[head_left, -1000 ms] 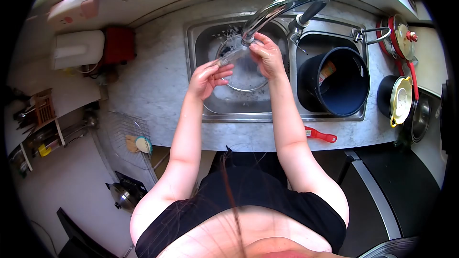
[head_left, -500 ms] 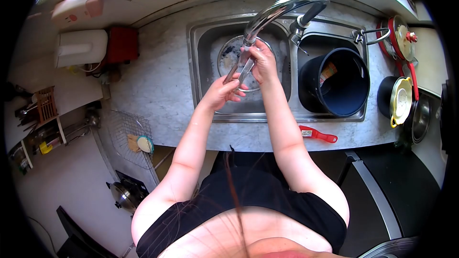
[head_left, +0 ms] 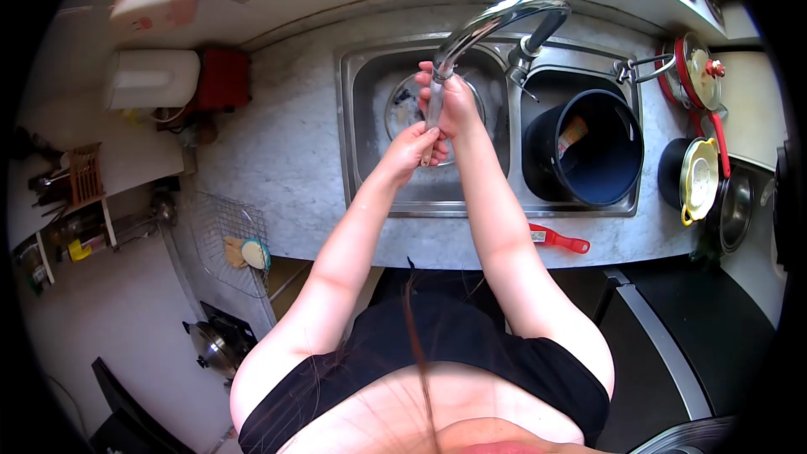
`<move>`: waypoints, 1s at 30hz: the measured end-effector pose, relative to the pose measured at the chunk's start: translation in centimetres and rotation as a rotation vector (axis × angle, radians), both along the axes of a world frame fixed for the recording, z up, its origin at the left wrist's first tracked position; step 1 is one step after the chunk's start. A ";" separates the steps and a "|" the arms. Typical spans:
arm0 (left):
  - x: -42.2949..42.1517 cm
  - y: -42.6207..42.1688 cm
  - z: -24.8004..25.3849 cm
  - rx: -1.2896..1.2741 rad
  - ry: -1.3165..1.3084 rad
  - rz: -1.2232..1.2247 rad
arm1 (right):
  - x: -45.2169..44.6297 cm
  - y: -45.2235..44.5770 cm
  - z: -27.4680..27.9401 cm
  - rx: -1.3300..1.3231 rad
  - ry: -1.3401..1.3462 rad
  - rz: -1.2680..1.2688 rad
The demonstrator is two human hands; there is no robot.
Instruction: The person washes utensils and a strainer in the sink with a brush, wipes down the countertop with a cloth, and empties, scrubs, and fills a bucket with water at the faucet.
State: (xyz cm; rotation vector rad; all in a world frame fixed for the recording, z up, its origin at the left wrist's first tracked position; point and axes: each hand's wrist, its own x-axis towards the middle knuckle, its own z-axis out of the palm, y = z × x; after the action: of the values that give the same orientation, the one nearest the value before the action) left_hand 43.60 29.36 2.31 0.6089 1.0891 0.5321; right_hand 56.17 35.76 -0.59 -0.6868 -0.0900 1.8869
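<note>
Over the left basin of the steel sink (head_left: 363,189), my left hand (head_left: 410,150) pinches the lower end of a narrow object (head_left: 428,151), too small to identify. Water runs down along it from the curved chrome faucet (head_left: 496,17). My right hand (head_left: 456,105) is just under the spout, beside the stream, with its fingers curved; whether it grips the upper end is unclear. Below both hands, a round dish (head_left: 395,109) with dark bits in it lies in the basin, partly covered by them.
A dark blue bucket (head_left: 551,147) stands tilted in the right basin. A red-handled tool (head_left: 567,241) lies at the counter's front edge. Pots and a yellow-rimmed colander (head_left: 702,181) are on the right. A red box (head_left: 223,81) and a wire basket (head_left: 231,235) are on the left.
The narrow object has swung from slanting to nearly upright. My left hand has moved right, closer to my right hand. The view has shifted slightly.
</note>
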 end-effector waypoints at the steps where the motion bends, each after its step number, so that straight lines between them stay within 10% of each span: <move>1: 0.2 0.1 0.0 0.029 -0.005 0.015 | -0.1 0.3 0.8 -0.027 -0.044 0.042; 10: 2.9 2.5 -2.3 0.159 0.084 0.040 | 0.7 1.1 -0.2 0.248 -0.340 -0.136; 16: 4.3 3.9 -1.1 0.071 0.010 0.135 | 8.1 -1.9 -2.6 -0.456 -0.259 -0.515; 22: 0.3 2.2 -2.3 0.117 0.348 -0.156 | 15.5 0.3 -2.8 -0.184 -0.106 -0.141; 25: -1.7 0.6 -2.2 0.069 0.276 -0.112 | 11.2 -2.5 -1.6 -0.283 -0.639 -0.131; 30: -4.0 -2.2 0.9 -0.001 -0.028 -0.034 | 2.0 -7.9 4.8 0.003 -0.692 0.279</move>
State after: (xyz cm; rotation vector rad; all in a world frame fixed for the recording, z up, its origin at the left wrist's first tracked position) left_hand 39.59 27.19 3.23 0.6163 1.0508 0.5085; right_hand 58.12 27.82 4.26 -1.3562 -0.6563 1.8232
